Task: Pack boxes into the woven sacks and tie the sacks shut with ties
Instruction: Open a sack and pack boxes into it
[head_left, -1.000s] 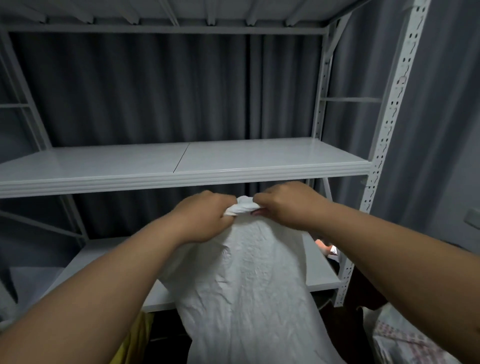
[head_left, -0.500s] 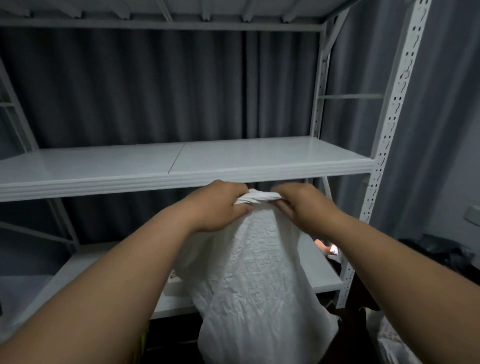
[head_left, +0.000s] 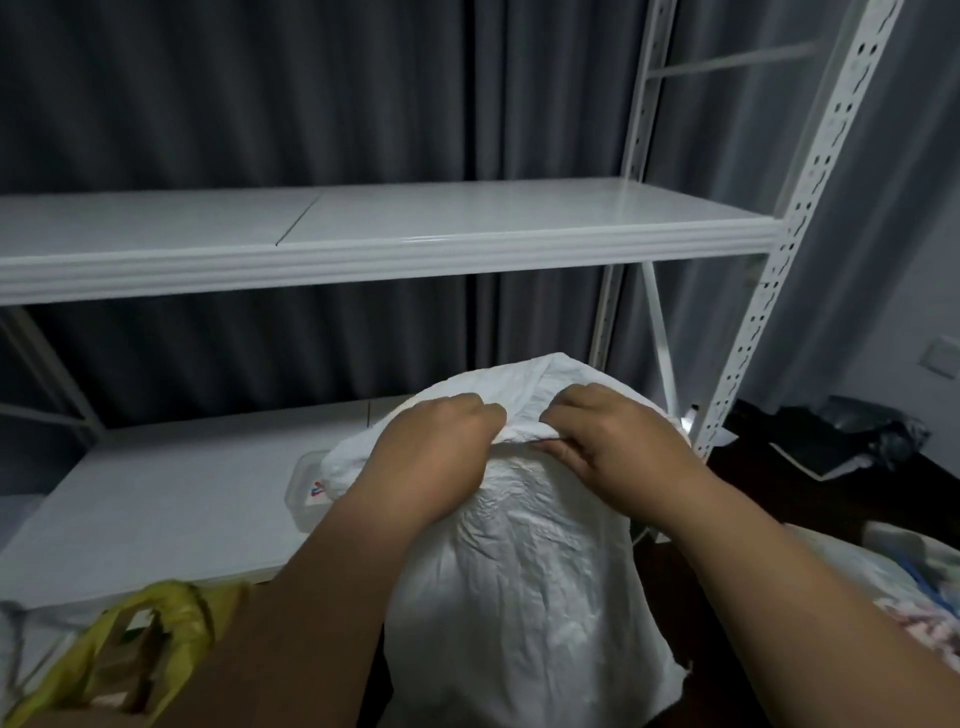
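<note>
Shelving (head_left: 384, 254) behind hands (both gripping sack (head_left: 524, 571))

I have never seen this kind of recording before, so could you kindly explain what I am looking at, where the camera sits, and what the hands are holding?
There is no machine here: the single picture comes from a wide-angle camera worn on a person's head, looking forward and down along both bare forearms. The left hand and the right hand both grip the bunched top of a white woven sack, which stands in front of a white metal shelving rack. No tie is visible on the sack. On the lower shelf, partly behind the sack, lies a clear plastic container. A yellow plastic bag shows at the bottom left, dark bags lie on the floor to the right, and a grey curtain hangs behind the rack. What is inside the sack cannot be seen.
</note>
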